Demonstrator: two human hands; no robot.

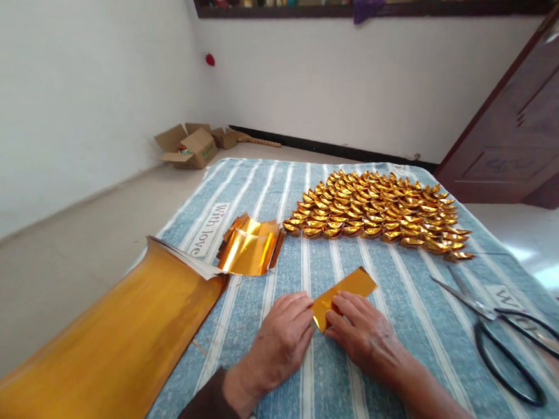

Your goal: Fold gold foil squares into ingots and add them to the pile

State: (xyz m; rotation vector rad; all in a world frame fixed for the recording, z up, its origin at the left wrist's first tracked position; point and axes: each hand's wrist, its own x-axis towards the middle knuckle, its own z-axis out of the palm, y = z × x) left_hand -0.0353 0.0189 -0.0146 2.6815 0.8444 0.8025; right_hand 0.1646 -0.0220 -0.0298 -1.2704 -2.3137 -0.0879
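A folded strip of gold foil paper (358, 281) lies at a slant on the striped cloth. My left hand (284, 334) has its fingers curled at the strip's near-left end, gripping the edge there; its fingertips are partly hidden. Across the strip's near side, my right hand (364, 330) presses with bent fingers and pins the paper against the table, thumb tucked at its lower edge. Beyond my left hand rests a stack of curved gold foil sheets (250, 249). Many folded gold foil ingots (375, 206) stand packed in rows farther back.
On the left a large stack of gold paper (103, 331) hangs over the table's side. Scissors with black handles (487, 313) lie open at the right. The blue striped tablecloth (272, 183) covers the table. Cardboard boxes (200, 150) sit on the floor; a wooden door (525, 112) stands right.
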